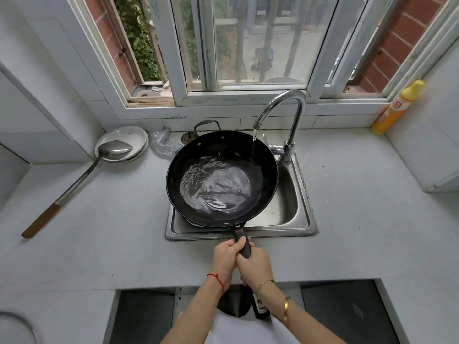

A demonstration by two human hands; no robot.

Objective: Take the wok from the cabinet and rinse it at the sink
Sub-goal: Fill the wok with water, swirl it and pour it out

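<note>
Over the sink we hold the wok level, its bowl catching the stream that falls from the faucet onto the inner wall on the right side. A shallow pool of water is swirling across the bottom. The wok covers most of the left part of the basin, and its far rim hangs past the sink edge toward the window.

Our worry is the weight. As the pool deepens, the load sits well out from the handle, and the wok could tip forward or roll sideways and spill onto the tabletop. A wet handle would make that slip more likely. The far rim is also near the steel scouring pad and the small loop-handled item behind it, so a swing to the left could knock them. The stream lands close to the right rim; a small shift right would send water outside the wok.

Both arms reach forward from below, wrists close together. Our left hand is wrapped round the handle from the left, nearer the pan, fingers curled over it. Our right hand grips the handle end just behind it, overlapping the left. A ladle rests on stacked plates well to the left, and a yellow detergent bottle stands far right.
</note>
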